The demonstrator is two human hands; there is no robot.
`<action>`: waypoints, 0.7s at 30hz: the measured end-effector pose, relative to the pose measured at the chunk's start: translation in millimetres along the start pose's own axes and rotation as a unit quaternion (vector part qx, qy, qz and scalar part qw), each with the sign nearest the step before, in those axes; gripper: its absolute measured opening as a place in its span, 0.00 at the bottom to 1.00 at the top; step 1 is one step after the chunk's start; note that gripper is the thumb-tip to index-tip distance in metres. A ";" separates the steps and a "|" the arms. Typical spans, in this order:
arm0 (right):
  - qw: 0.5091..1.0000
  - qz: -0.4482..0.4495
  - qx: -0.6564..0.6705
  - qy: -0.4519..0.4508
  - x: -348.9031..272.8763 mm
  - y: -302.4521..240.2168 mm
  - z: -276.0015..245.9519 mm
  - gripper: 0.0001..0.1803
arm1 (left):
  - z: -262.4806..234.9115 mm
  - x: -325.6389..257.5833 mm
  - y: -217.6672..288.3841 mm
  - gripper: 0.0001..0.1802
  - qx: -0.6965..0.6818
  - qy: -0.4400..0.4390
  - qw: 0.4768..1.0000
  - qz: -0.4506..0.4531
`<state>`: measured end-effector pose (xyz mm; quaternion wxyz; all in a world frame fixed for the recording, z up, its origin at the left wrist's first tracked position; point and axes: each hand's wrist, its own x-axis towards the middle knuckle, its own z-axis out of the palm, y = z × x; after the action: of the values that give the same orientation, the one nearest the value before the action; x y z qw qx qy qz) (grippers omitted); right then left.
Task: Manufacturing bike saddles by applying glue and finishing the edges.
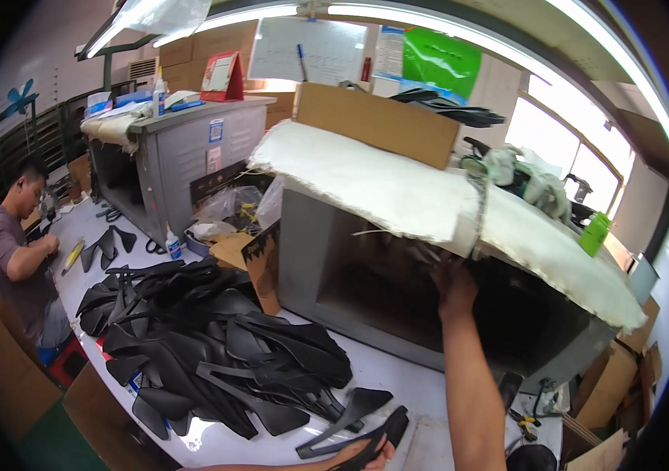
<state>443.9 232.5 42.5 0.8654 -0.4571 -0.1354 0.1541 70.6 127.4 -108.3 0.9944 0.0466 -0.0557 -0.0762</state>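
Note:
At the lower edge my left hand [384, 455] is closed around a curved black molded piece [396, 426]. Another black piece [350, 416] with a long open frame lies just beside it. My right arm reaches up to the dark opening of a large grey metal box [295, 251]. There my right hand [455, 286] is under the hanging edge of a white cloth [366, 184] draped over the box. Shadow and blur hide its fingers, so what they hold, if anything, does not show. A big heap of similar black pieces [193, 345] covers the white table to the left.
A second grey box [177, 157] stands farther left, with bottles on top. Beside the heap are a glue bottle [173, 243] and an opened carton [264, 267]. At the far left a co-worker [24, 251] sits at the table. Pliers [524, 424] lie at the lower right.

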 end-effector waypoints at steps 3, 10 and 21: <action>0.999 -0.006 -0.021 0.025 -110.1 -45.9 -28.5 0.16 | -24.0 2.9 0.2 0.29 0.130 -0.021 0.991 0.023; 0.995 0.031 -0.066 0.074 -295.0 -110.8 -171.0 0.20 | 94.4 -33.5 10.7 0.37 0.284 0.142 0.921 0.225; 0.661 -0.243 -0.661 -0.259 -462.5 -95.4 -187.7 0.18 | 114.2 -41.7 -57.2 0.25 0.245 0.245 0.908 0.235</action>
<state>104.3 -139.8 -23.6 0.2727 -0.8015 -0.5263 -0.0796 7.8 68.1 -5.3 0.9232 0.2919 0.1632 0.1895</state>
